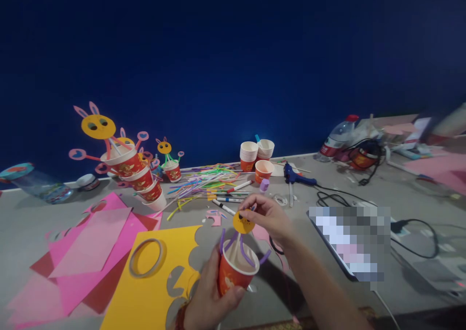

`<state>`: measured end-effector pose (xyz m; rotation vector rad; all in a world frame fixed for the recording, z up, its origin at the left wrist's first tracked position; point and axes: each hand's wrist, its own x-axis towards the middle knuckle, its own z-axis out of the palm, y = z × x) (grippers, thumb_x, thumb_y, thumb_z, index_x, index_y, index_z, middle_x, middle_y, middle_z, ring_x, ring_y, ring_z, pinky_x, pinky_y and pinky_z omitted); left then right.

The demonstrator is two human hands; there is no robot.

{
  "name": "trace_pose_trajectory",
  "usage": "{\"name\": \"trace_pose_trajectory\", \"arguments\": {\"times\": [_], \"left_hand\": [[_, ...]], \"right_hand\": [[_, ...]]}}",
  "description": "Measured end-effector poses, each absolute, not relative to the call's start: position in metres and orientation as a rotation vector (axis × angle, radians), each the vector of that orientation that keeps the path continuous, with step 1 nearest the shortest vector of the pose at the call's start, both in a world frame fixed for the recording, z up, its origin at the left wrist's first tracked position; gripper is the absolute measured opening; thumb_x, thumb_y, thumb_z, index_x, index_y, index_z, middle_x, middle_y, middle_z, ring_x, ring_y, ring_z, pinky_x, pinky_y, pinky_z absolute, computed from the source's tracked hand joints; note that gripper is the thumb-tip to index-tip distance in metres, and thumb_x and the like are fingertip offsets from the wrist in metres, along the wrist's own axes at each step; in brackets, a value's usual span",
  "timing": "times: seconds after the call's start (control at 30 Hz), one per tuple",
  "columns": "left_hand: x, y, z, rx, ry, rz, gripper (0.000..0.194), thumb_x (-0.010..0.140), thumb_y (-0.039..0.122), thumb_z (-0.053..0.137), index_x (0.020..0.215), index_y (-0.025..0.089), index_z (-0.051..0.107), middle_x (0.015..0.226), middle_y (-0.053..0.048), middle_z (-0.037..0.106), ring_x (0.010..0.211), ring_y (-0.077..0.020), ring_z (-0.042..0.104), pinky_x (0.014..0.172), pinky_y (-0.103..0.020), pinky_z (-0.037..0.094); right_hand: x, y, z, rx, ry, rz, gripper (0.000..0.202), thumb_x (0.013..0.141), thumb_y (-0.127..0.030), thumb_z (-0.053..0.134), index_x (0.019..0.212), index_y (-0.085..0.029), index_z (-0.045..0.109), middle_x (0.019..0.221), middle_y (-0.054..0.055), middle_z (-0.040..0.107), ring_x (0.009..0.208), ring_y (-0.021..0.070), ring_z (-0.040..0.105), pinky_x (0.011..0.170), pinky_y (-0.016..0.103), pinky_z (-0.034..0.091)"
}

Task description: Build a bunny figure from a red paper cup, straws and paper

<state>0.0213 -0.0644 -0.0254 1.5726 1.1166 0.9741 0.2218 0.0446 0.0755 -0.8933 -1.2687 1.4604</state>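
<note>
left hand (211, 289) curled round the red paper cup (230, 275), thumb across its front; i have it low, near the middle of my view, at the near side of the desk (22, 208). right hand (268, 221) nearly closed, thumb and fingertips pinching the yellow face disc (242, 224) just above the rim. purple pipe cleaners (248, 257) bend out of the cup. left of it: yellow sheet (124, 298), tape ring (132, 264) on top, then pink paper (92, 238). beyond: stacked cups (248, 154), blue glue gun (296, 176).
</note>
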Motion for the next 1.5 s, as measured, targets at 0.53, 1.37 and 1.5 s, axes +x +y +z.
{"name": "trace_pose_trajectory", "arguments": {"times": [0.53, 1.37, 1.5], "left_hand": [[0.023, -0.066, -0.017, 1.563, 1.103, 0.992, 0.087, 0.083, 0.052, 0.064, 0.154, 0.020, 0.025, 0.150, -0.015, 0.047, 0.136, -0.0352, 0.046, 0.112, -0.047, 0.041], [0.024, -0.065, -0.015, 1.524, 1.176, 0.966, 0.090, 0.079, 0.058, 0.065, 0.151, 0.016, 0.030, 0.143, -0.016, 0.052, 0.132, -0.0362, 0.049, 0.109, -0.046, 0.043], [0.022, -0.066, -0.025, 1.447, 1.243, 0.978, 0.094, 0.076, 0.059, 0.067, 0.150, 0.014, 0.032, 0.139, -0.018, 0.055, 0.130, -0.0378, 0.050, 0.107, -0.047, 0.044]], "right_hand": [[0.219, 0.044, 0.078, -0.920, -1.240, 1.393, 0.025, 0.069, -0.039, 0.084, 0.078, -0.020, 0.070, 0.079, 0.002, 0.068, 0.069, 0.0150, 0.062, 0.067, 0.028, 0.052], [0.222, 0.045, 0.078, -0.837, -1.261, 1.377, 0.033, 0.073, -0.037, 0.082, 0.101, -0.023, 0.072, 0.096, 0.006, 0.075, 0.090, 0.0212, 0.068, 0.080, 0.034, 0.055], [0.230, 0.047, 0.070, -0.856, -1.253, 1.417, 0.037, 0.076, -0.041, 0.080, 0.106, -0.022, 0.071, 0.102, 0.009, 0.075, 0.096, 0.0229, 0.068, 0.083, 0.036, 0.054]]}}
